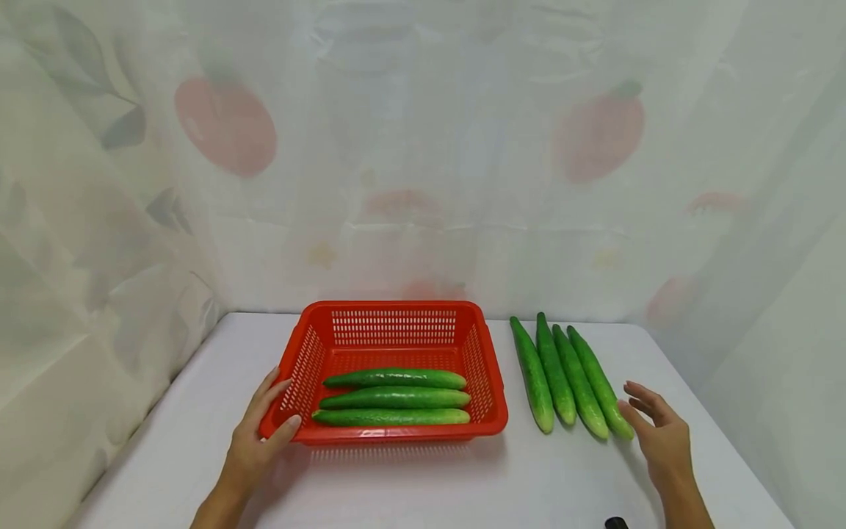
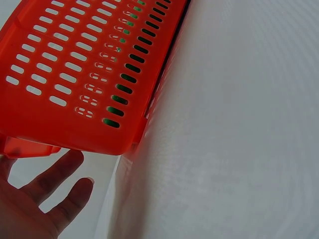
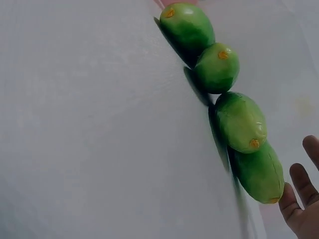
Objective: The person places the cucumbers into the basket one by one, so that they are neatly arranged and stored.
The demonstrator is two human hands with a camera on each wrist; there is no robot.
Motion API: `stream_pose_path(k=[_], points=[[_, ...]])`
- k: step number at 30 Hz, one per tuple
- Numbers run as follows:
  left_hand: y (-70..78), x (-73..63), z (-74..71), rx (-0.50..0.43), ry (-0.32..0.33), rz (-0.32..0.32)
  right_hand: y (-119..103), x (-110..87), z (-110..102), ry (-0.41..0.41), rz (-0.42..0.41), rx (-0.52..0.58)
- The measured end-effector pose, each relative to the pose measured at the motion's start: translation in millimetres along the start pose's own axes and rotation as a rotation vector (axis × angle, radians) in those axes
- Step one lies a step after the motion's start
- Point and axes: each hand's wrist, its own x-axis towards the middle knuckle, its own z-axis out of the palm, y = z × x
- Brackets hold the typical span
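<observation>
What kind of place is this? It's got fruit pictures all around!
It looks like a little indoor booth set up for handling things, though I can't be sure. Pale, fruit-printed sheeting surrounds a white-covered table, which holds a red plastic basket and cucumbers.

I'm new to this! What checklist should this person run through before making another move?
1. Basket upright on the table: ok.
2. Room inside: ok; three cucumbers lie toward the near side, bare floor behind them.
3. Left hand at the basket's left near corner: ok; how firmly it holds, cannot tell.
4. Right hand empty: ok.
5. Rightmost cucumber gripped: not ok; the right hand is only beside its near end.
6. Black object out of the way: cannot tell; it's cut off.
</observation>
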Motion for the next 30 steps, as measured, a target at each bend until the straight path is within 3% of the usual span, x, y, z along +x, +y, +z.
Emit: stream_pose_path(k=[4, 8, 12, 17, 30], points=[[-1.1, 0.3, -1.1, 0.000, -0.001, 0.000, 7.4, 0.7, 1.3, -0.015, 0.008, -0.018], [-2.4, -0.1, -2.2, 0.002, 0.008, 0.000, 9.9, 2.0, 1.7, -0.056, 0.021, -0.105], [-3.1, -0.8, -1.3, -0.018, 0.018, 0.001, 9.6, 5.2, 0.7, -0.102, -0.023, -0.183], [-4.8, -1.5, 0.6, -0.022, 0.015, -0.010, 17.2, 7.1, -0.1, -0.145, -0.047, -0.198], [-2.3, 1.1, 0.5, 0.003, -0.009, -0.013, 31.7, -0.9, 1.7, -0.157, 0.007, -0.355]])
